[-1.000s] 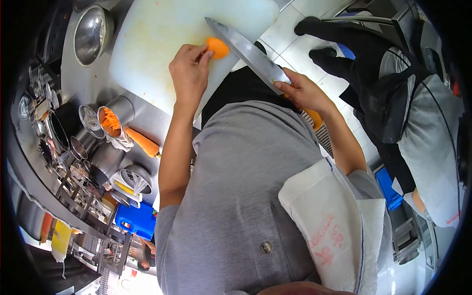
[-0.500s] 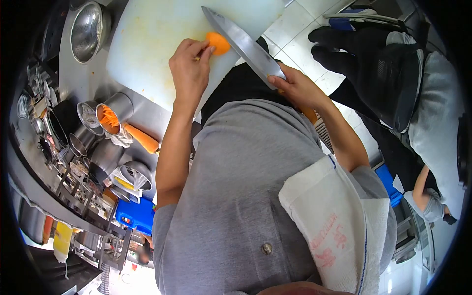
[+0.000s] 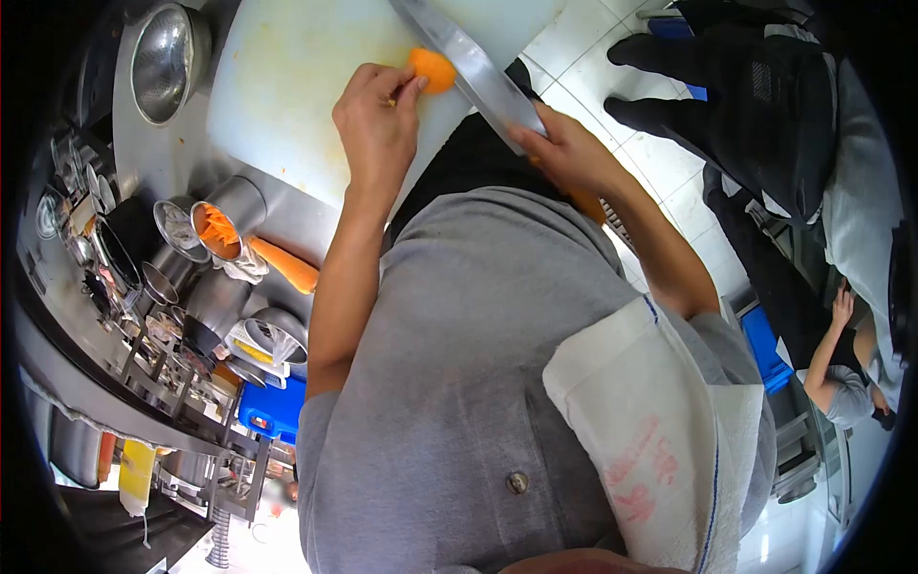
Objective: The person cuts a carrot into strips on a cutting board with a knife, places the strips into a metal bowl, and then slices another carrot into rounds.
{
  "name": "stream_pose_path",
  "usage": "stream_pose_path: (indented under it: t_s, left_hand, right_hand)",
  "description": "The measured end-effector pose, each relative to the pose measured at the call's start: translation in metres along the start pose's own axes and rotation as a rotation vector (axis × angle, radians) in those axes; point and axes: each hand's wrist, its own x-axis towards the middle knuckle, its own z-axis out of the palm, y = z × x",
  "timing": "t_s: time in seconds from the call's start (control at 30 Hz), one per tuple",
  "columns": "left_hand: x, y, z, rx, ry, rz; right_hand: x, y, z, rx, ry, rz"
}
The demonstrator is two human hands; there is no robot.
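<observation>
My left hand [image 3: 375, 124] pinches a chunk of carrot [image 3: 433, 72] between thumb and fingers, over the near right part of a white cutting board [image 3: 287, 86]. The carrot's broad rounded orange face is toward me. Right beside it runs the long, wide blade of a kitchen knife [image 3: 478, 77], slanting up and left, its tip cut off by the frame's top edge. My right hand [image 3: 571, 158] is wrapped around the handle end of that knife, thumb side against the blade's heel. The handle is mostly hidden by the fingers.
A steel pot of carrot strips [image 3: 218, 228] and a larger carrot [image 3: 287, 266] lie left of my forearm on the steel counter. A perforated bowl [image 3: 164, 67] sits beyond the board. Another person in black trousers [image 3: 755, 105] stands at right, on the tiled floor.
Both hands have shifted slightly, the carrot chunk a little up and right. The knife has slid up and its tip has left the frame. At right, another person's forearm has come into fuller view.
</observation>
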Motion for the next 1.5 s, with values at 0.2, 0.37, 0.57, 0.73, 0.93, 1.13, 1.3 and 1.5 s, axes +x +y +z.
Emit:
stream_pose_path:
  t_s: [0.2, 0.37, 0.57, 0.73, 0.93, 1.13, 1.3, 1.5]
  left_hand:
    - [0.002, -0.003, 0.000, 0.035, 0.000, 0.031]
    - [0.000, -0.012, 0.004, -0.014, 0.038, 0.064]
    - [0.000, -0.006, 0.000, 0.043, 0.015, 0.013]
    - [0.000, -0.013, 0.000, -0.005, 0.029, 0.056]
    - [0.002, -0.013, 0.002, 0.056, 0.055, 0.058]
    - [-0.001, -0.014, 0.004, 0.018, 0.100, 0.056]
    - [0.000, -0.013, 0.004, 0.010, 0.123, 0.060]
    - [0.000, -0.018, 0.006, 0.045, 0.143, 0.048]
  right_hand:
    - [-0.018, 0.001, 0.001, 0.036, -0.010, 0.053]
    - [0.010, -0.012, 0.020, 0.068, 0.046, -0.050]
    - [0.004, 0.013, 0.030, -0.027, 0.129, -0.132]
    - [-0.018, 0.026, 0.029, -0.143, 0.157, -0.213]
    - [0.011, -0.004, 0.042, -0.101, 0.172, -0.159]
    - [-0.022, 0.027, 0.042, -0.195, 0.194, -0.185]
    - [0.008, -0.003, 0.053, -0.148, 0.210, -0.177]
    - [0.004, -0.010, 0.048, -0.149, 0.169, -0.169]
